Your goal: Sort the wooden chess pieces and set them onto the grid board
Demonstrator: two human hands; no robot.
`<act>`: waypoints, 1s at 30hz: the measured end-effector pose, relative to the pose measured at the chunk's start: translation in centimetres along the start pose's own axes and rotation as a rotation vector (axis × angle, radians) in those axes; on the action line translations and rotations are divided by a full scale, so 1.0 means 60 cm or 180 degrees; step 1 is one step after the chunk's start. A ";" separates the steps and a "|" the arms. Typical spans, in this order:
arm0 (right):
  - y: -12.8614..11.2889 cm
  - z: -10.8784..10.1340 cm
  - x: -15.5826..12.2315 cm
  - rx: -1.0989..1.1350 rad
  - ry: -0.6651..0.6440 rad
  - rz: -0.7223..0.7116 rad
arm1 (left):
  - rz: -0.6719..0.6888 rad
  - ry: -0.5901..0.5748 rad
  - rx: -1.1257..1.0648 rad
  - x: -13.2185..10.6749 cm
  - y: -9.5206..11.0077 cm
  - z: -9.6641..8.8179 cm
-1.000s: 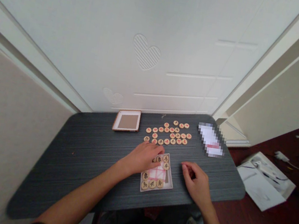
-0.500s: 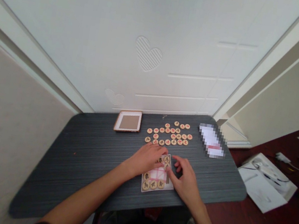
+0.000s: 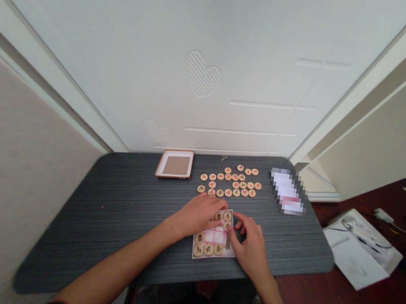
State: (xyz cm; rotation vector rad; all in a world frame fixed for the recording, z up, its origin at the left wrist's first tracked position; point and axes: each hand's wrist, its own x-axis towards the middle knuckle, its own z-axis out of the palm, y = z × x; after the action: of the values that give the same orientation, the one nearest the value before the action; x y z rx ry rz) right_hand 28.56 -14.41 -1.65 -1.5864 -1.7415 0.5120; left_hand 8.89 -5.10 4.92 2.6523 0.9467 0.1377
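Observation:
A shallow tray-like box lies near the front of the table, with several round wooden Chinese chess pieces along its sides and a pink-lined white sheet in the middle. My left hand covers its far left part, fingers bent over the far side and thumb inside; the fingertips are partly hidden. At the right wall, my right hand has its thumb inside beside a black-marked piece, with the index finger by the far corner and the other fingers curled outside.
Beyond the hands, several loose red- and black-marked pieces lie in uneven rows. A box lid rests at the back left, and a blurred pale item at the right. White wall panels stand behind the table; an open white box is on the floor.
My right hand has shifted very slightly at the box's right side. My left hand keeps its place, and the loose pieces lie as before. The view has tilted a little.

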 end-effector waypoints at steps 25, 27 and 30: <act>-0.004 -0.011 -0.001 0.0489 0.0200 0.0241 | 0.0103 0.0183 0.0165 0.004 -0.003 -0.044; -0.003 -0.012 -0.001 0.0671 0.0248 0.0328 | 0.0104 0.0214 0.0186 0.014 -0.010 -0.058; -0.002 -0.013 -0.003 0.0876 0.0338 0.0436 | 0.0081 0.0292 0.0177 0.035 -0.024 -0.075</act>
State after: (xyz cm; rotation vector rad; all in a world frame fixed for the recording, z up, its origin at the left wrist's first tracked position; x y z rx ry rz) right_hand 29.07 -14.73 -1.09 -1.5121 -1.4229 0.6898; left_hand 8.79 -1.53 8.66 2.7304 0.9588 0.2442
